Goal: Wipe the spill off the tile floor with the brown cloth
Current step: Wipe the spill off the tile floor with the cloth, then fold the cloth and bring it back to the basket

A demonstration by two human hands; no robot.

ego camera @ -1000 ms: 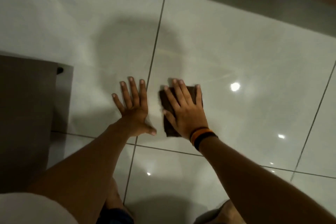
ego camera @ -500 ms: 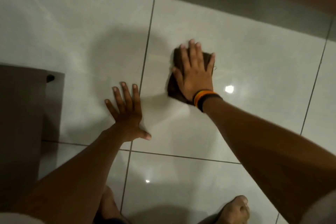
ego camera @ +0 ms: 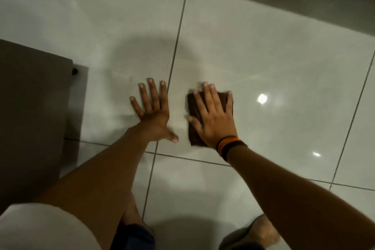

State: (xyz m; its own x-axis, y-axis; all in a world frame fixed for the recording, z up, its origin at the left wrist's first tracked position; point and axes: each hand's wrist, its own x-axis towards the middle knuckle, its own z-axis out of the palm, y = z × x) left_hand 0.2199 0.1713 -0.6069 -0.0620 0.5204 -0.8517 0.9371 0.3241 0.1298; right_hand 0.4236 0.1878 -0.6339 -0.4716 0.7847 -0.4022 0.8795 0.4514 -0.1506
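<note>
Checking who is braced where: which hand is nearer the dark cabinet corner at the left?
Left. The left hand lies flat on the tile between the cabinet and the grout line; the right hand presses the brown cloth farther away, across that line.

A dark brown cloth (ego camera: 191, 119) lay on glossy pale grey-white floor tiles (ego camera: 263, 50), which were divided by thin dark grey grout lines (ego camera: 178, 32) into a grid of large squares. Bands of orange and black circled a wristband (ego camera: 229, 146) on the right arm. A flat, plain grey-brown panel (ego camera: 30, 107) filled the left side, with a small black fitting (ego camera: 74, 71) at its corner. A white sleeve (ego camera: 40, 229) showed at the lower left, and dark blue cloth (ego camera: 132, 237) near the bottom edge. White light spots (ego camera: 262, 98) dotted the tiles.
</note>
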